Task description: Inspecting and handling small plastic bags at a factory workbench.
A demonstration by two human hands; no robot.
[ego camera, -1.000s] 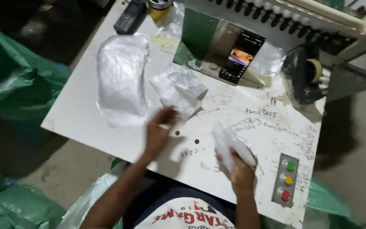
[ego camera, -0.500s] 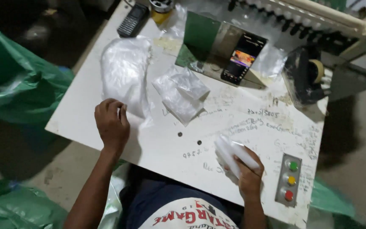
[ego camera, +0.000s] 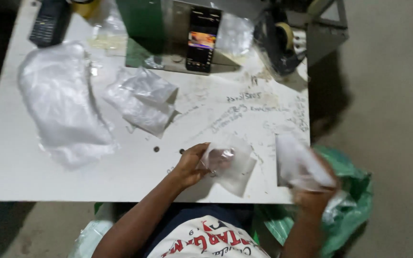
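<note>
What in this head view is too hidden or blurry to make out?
- Right hand: motion-blurred, so the white bundle it grips stays unclear.
- Left hand: fingertips hidden behind the small clear bag.
- Dark handset: cut off by the top edge.
- Table scribbles: too small.

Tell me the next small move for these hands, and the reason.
Probably bring the right hand with its white folded piece across to the clear bag that the left hand pinches on the white table: the two are apart.
</note>
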